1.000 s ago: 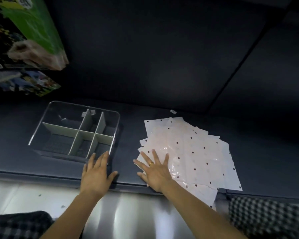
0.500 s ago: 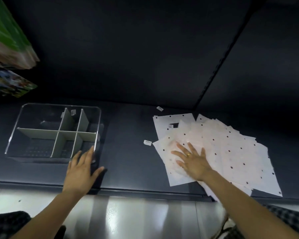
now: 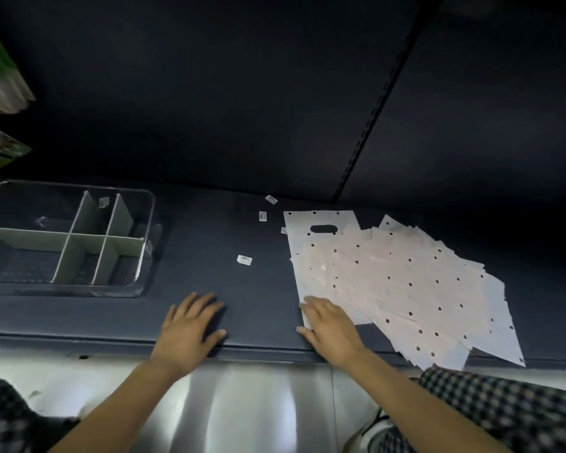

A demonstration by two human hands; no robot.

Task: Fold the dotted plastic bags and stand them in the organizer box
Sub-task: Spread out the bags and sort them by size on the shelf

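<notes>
Now the left hand (image 3: 190,325) lies flat, fingers spread, on the dark shelf (image 3: 229,289) near its front edge. Just right of it, the right hand (image 3: 332,328) rests open on the near left corner of the fanned dotted bags (image 3: 406,282). Far left stands the clear organizer box (image 3: 144,256) with grey dividers (image 3: 62,240); small labels (image 3: 244,259) lie between.

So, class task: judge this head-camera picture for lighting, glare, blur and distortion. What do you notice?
Head view: dim overall, the back wall nearly black; glare streaks the steel front; the wide lens bows the shelf edge; the left hand and right hand are slightly motion-blurred; the dotted bags stay readable.
</notes>
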